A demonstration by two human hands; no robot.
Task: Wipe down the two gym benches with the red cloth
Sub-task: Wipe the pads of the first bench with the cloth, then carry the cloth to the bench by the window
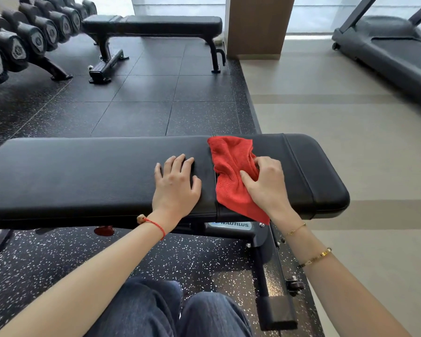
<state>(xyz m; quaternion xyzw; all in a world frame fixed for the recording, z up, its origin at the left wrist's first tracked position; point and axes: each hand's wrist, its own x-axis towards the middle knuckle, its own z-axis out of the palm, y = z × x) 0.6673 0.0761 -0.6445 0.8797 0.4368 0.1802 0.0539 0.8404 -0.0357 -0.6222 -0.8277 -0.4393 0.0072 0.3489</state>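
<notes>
A black padded near bench [95, 171] runs across the view, and the red cloth [231, 176] lies crumpled over the seam between its long pad and the shorter seat pad, one corner hanging over the front edge. The right hand [265, 183] pinches the cloth with curled fingers, while the left hand [175, 183] rests flat on the long pad just beside the cloth, fingers spread. A second bench [153, 25] stands well apart on the speckled rubber floor [131, 105], near a dumbbell rack [27, 37]. A treadmill [389, 49] sits on the pale floor at the right.
</notes>
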